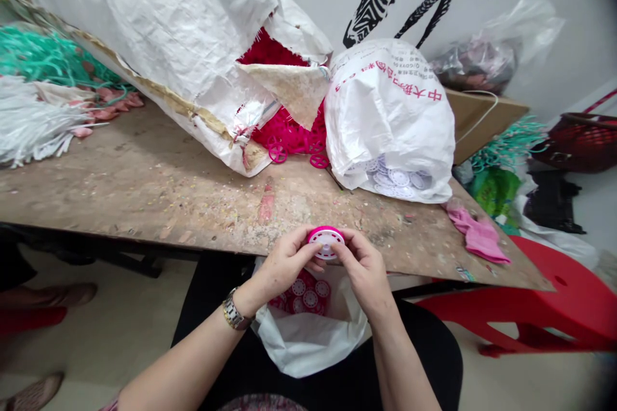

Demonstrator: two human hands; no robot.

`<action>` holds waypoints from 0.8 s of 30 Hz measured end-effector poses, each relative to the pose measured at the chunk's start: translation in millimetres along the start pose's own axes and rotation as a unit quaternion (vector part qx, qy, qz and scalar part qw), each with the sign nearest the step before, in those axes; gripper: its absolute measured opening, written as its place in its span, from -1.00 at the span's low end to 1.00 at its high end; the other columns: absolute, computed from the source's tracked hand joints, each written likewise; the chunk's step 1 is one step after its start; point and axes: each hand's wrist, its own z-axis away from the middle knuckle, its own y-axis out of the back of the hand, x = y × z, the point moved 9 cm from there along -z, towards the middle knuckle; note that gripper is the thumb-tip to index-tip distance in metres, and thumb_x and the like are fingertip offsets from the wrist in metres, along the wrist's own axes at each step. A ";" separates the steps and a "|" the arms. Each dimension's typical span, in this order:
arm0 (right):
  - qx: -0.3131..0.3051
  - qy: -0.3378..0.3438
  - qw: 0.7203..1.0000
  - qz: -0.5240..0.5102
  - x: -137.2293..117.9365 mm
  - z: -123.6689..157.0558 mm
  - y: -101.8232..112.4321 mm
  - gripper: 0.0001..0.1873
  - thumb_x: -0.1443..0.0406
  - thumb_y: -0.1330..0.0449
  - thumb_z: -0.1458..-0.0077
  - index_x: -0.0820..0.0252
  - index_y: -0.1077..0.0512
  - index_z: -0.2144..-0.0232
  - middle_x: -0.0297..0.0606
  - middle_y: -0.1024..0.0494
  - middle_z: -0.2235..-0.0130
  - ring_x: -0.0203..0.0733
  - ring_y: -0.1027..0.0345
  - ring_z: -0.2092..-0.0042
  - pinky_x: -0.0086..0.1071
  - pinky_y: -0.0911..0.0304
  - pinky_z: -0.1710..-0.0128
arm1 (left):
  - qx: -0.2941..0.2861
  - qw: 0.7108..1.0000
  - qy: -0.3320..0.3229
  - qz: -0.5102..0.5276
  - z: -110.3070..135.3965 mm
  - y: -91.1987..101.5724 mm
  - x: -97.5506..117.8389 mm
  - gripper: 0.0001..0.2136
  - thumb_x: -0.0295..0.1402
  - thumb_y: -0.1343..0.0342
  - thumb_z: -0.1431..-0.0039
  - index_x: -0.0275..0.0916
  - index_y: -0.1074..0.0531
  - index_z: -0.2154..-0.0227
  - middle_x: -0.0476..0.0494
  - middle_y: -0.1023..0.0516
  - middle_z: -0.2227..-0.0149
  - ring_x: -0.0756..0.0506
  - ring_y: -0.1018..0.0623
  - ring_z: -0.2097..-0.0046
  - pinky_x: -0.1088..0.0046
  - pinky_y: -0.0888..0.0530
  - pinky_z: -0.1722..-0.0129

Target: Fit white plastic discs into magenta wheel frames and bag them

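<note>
Both hands pinch one small wheel (326, 241), pink around the rim with a white disc face, at the near edge of the wooden table (144, 186). My left hand (284, 266), with a metal watch on its wrist, grips the wheel's left side. My right hand (364, 266) grips its right side. Directly below, on my lap, an open white plastic bag (308, 334) holds several finished pink-and-white wheels (303, 289).
A large torn woven sack (168, 32) spills pink wheel parts (294, 138) onto the table. Beside it a white bag (390, 115) holds white discs (395, 178). A pink cloth (477, 234) lies at right, green and white strips (33, 90) at left, a red stool (544, 308) at right.
</note>
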 end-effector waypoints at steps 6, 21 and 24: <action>0.021 0.026 0.997 0.063 -6.9 11.1 -1.7 -0.86 0.19 -0.23 -0.17 0.10 -0.53 0.27 -0.34 -0.57 0.29 -0.21 -0.41 0.24 -0.39 -0.28 0.21 | 0.025 0.968 -0.124 -0.215 7.4 -0.9 27.1 -0.77 -0.25 0.05 -0.37 -0.25 -0.46 0.21 -0.06 -0.48 0.31 -0.04 -0.46 0.24 0.44 -0.38 0.22; 0.026 -0.041 0.999 0.014 10.4 4.8 -2.9 -0.79 0.13 -0.23 -0.10 0.15 -0.51 0.32 -0.29 -0.57 0.36 -0.15 -0.42 0.30 -0.36 -0.30 0.28 | -0.017 0.983 -0.013 -0.181 4.0 0.8 8.1 -0.74 -0.20 -0.03 -0.30 -0.17 -0.37 0.03 -0.03 -0.50 0.30 -0.01 -0.49 0.41 0.46 -0.45 0.36; -0.011 -0.020 0.999 0.024 6.5 5.5 -8.5 -0.77 0.17 -0.20 -0.14 0.10 -0.49 0.17 -0.28 -0.59 0.22 -0.12 -0.45 0.18 -0.32 -0.32 0.16 | 0.000 0.992 0.010 -0.126 4.3 6.2 -0.1 -0.66 -0.19 -0.04 -0.29 -0.13 -0.30 -0.08 -0.04 -0.51 0.28 0.00 -0.51 0.46 0.45 -0.50 0.43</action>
